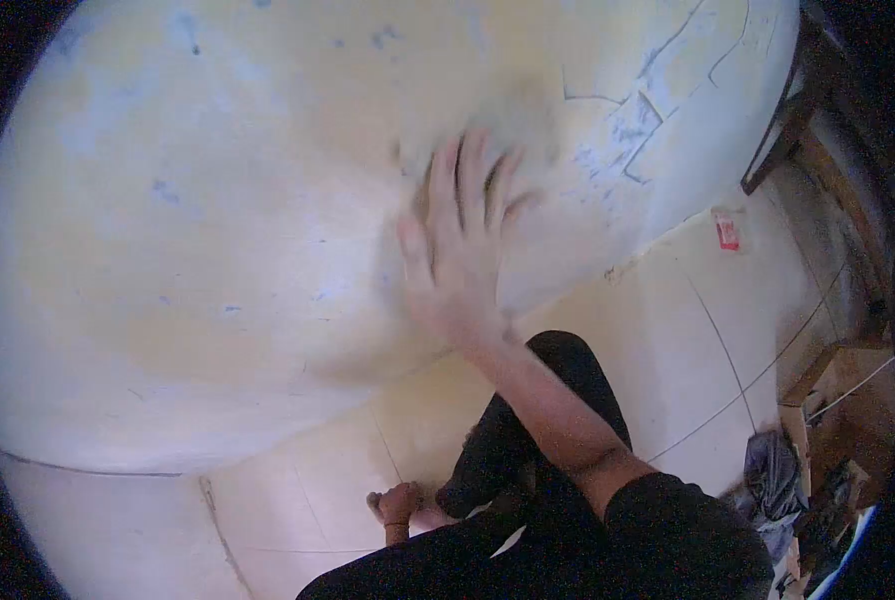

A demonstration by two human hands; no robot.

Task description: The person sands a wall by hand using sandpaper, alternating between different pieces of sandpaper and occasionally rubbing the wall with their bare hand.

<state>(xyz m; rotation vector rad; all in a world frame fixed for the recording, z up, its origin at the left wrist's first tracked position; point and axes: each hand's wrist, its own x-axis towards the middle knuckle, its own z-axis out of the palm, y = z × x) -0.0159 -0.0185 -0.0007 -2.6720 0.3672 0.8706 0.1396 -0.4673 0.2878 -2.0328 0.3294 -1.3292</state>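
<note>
On the patchy white-and-yellow wall (217, 220), above its bottom edge, the right hand (462, 240) lies spread. Cracked white paint (617, 140) is near, to its right. Farther away, by the pale tiled floor (667, 340), the left hand (399, 500) looks curled.

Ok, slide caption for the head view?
Right hand spread against a cracked, patchy wall; left hand low beside a black-clad leg.

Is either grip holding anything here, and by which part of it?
Cannot be told for either. The right grip, blurred, is spread over the wall, hiding anything under its palm; the left grip looks curled, its inside hidden.
</note>
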